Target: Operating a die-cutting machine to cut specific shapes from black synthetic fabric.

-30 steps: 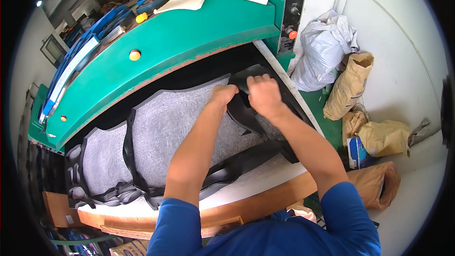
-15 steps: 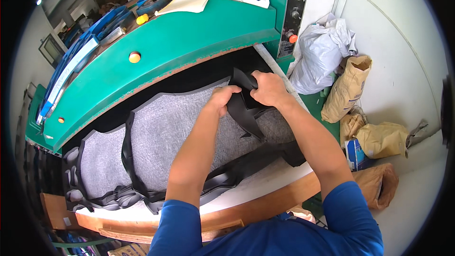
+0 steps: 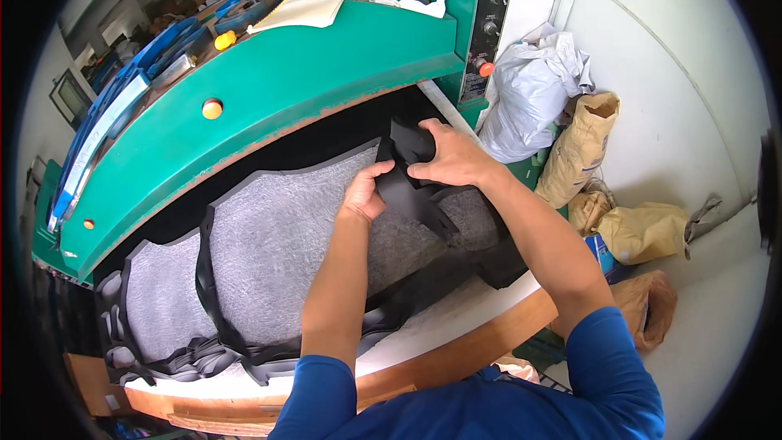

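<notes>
A grey, fibrous-looking sheet (image 3: 277,253) lies on the white bed (image 3: 456,310) of a green machine. Thin black strips of flexible sheet material (image 3: 210,277) run around and across its edges. At the sheet's far right part, my left hand (image 3: 365,192) is closed on a raised black strip (image 3: 410,198), thumb on top. My right hand (image 3: 456,156) grips the upper folded part of that same black material, thumb and fingers on either side. The two hands are a short way apart. Some of the right fingertips are hidden behind the material.
The machine's green beam (image 3: 269,73) curves over the far side, with an orange button (image 3: 213,108) and an open notebook (image 3: 308,3) on top. On the right are a control panel with a red knob (image 3: 486,69), a white sack (image 3: 533,94) and several brown paper bags (image 3: 580,147).
Both hands have tilted and shifted the black strip slightly, and the right hand's grip has opened wider around its folded part. The whole view has moved a little.
</notes>
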The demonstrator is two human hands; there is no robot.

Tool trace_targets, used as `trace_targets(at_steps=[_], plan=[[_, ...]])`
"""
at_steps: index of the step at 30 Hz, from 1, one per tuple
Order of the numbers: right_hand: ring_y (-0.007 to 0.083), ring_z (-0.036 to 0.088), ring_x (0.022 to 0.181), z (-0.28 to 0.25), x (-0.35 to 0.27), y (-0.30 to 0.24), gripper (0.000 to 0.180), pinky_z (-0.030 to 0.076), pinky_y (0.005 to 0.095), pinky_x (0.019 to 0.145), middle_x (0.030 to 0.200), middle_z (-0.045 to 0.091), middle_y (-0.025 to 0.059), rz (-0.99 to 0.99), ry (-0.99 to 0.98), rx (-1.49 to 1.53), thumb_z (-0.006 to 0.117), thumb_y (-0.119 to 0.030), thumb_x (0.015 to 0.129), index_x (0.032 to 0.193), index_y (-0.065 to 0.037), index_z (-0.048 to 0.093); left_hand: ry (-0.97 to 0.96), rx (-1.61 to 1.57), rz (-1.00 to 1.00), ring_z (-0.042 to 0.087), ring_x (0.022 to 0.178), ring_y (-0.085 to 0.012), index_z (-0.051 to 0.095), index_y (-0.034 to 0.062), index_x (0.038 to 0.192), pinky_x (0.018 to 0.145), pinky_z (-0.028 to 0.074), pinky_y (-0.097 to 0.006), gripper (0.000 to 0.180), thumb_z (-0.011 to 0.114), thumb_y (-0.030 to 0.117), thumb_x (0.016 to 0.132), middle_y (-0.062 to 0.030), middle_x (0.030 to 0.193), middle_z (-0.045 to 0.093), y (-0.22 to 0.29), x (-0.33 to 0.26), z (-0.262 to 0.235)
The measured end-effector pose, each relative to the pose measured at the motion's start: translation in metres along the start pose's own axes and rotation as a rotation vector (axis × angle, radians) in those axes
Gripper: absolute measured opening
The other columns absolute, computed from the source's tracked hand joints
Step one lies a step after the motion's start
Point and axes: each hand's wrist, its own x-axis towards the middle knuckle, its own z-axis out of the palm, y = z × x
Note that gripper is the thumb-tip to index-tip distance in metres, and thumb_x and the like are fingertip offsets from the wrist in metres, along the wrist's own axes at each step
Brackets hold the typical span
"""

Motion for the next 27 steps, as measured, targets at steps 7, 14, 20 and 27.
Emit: trace_targets(at_steps=[7,14,20,27], plan=[[0.0398,0.059,0.105,0.024,-0.002,-0.022,0.084,0.05,0.0443,0.09,0.117,0.051,0.0252,0.106,0.006,-0.306,0.077,-0.026,0.067,0.135,0.0,0.035,-0.119,-0.09,0.054,0.061,0.1,-0.026,0.06,-0.0026,0.113,0.093,0.047,-0.04,0.035,0.063,0.013,0.082,-0.0128,0.108,0.065,-0.006,0.002,-0.008],[0.0443,0.055,0.109,0.032,-0.009,-0.027,0.092,0.048,0.0456,0.092,0.124,0.048,0.0283,0.103,0.151,-0.309,0.077,-0.019,0.065,0.141,-0.002,0.029,-0.105,-0.123,0.058,0.061,0.1,-0.0266,0.06,-0.0042,0.112,0.092,0.047,-0.04,0.033,0.06,0.012,0.083,-0.0141,0.107,0.065,-0.006,0.003,-0.008],[0.0468,0.056,0.107,0.028,-0.001,-0.012,0.092,0.047,0.0472,0.091,0.118,0.051,0.0337,0.127,0.271,-0.176,0.079,-0.024,0.064,0.138,0.001,0.031,-0.135,-0.202,0.073,0.061,0.1,-0.0273,0.059,-0.0052,0.112,0.093,0.048,-0.04,0.033,0.059,0.013,0.083,-0.0153,0.109,0.064,-0.009,0.004,0.002],[0.0453,0.059,0.103,0.032,0.012,-0.021,0.091,0.05,0.0467,0.087,0.114,0.054,0.031,0.235,0.251,-0.313,0.08,-0.031,0.064,0.133,0.005,0.033,-0.142,-0.281,0.025,0.061,0.099,-0.0287,0.057,-0.0035,0.112,0.093,0.047,-0.041,0.035,0.057,0.012,0.08,-0.0145,0.109,0.064,-0.018,0.017,-0.005]])
